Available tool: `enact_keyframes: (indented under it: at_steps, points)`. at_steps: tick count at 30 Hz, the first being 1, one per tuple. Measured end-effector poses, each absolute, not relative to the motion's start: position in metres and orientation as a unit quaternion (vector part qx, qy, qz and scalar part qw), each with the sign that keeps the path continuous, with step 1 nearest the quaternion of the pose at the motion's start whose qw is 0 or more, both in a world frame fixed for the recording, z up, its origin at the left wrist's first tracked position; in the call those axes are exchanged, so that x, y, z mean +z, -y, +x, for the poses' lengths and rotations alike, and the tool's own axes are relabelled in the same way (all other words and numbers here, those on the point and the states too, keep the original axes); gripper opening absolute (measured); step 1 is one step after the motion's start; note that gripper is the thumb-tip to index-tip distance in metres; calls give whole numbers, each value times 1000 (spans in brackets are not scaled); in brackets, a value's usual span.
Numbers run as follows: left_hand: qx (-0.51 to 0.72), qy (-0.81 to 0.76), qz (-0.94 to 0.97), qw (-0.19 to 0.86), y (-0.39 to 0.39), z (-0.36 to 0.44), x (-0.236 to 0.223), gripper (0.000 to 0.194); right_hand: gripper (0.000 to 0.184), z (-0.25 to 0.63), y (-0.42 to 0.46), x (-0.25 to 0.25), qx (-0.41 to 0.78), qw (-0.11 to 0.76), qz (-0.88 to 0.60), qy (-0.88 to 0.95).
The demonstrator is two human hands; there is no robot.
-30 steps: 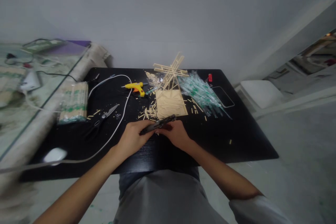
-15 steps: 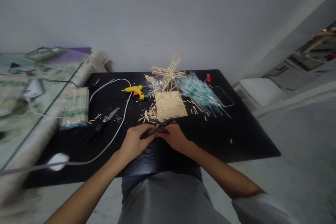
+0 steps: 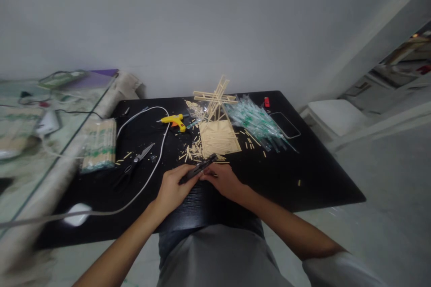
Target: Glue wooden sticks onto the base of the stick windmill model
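Note:
Near the front edge of the black table, my left hand is closed around a long, narrow dark object. It looks flat and is tilted up to the right; its kind is not clear. My right hand is beside it, fingers bent and pressed together by the object's right side. What those fingers pinch, if anything, is hidden. Just beyond both hands lie loose pale wooden sticks on a square stick-built panel. Behind them stands a cross-shaped lattice of sticks.
A yellow glue gun, black-handled scissors and a white cable lie left. Bagged sticks stand at the left edge. Green-and-clear wrappers, a red object and a pale-rimmed phone-like slab lie right.
The dark object has tipped more steeply, its far end swinging left. My right hand has shifted slightly along its side. The whole view has moved a little.

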State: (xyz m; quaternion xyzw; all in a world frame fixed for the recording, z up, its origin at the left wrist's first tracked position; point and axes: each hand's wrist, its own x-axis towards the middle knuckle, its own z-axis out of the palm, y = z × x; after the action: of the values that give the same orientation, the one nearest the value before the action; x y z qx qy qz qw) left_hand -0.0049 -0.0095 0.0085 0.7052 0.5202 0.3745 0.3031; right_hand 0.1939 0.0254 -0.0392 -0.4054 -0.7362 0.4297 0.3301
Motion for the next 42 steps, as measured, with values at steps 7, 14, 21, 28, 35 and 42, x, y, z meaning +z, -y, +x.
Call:
enact_keyframes:
  at_steps: [7,14,21,28,35,42]
  points:
    - [315,-558,719,268,15,-29,16,26,45,193,-21,-44,460,338,-427,701]
    - [178,-579,793,71,29,-65,17,31,53,193,-19,-44,480,347,-423,686]
    - [60,-571,817,-64,37,-48,18,37,53,195,-20,-41,449,332,-417,717]
    - [31,-560,823,-91,38,-34,13,40,45,197,-20,-42,427,328,-420,730]
    - [18,-587,805,-80,44,-29,11,42,50,196,-18,-42,438,356,-407,718]
    - [-19,-600,798,-60,45,-21,17,37,47,197,-18,-45,440,361,-403,716]
